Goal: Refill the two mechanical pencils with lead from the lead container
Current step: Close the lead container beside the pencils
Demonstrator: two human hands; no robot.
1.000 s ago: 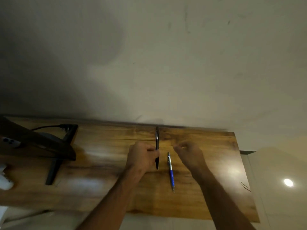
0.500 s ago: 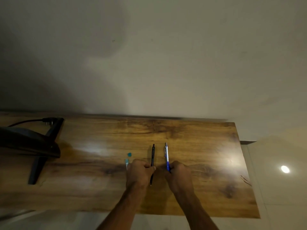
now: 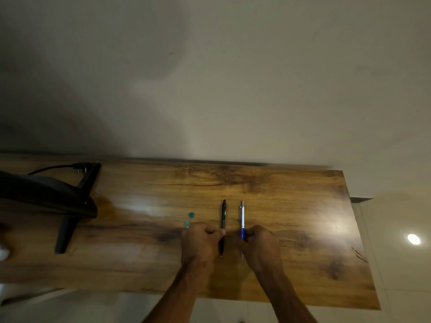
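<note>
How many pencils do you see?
2. The black pencil is pinched by the left hand; the blue pencil, just to its right, is held by the right hand. The hands could hide something small.

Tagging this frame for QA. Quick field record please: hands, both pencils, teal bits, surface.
left hand: pinches black pencil mid-barrel
right hand: grips blue-and-silver pencil at its blue section
pencils: parallel, apart, tips toward the person
round teal piece: on table, left of black pencil
second teal piece: just beyond left hand, partly hidden; possibly the lead container
surface: wooden table
left edge: black stand
</note>
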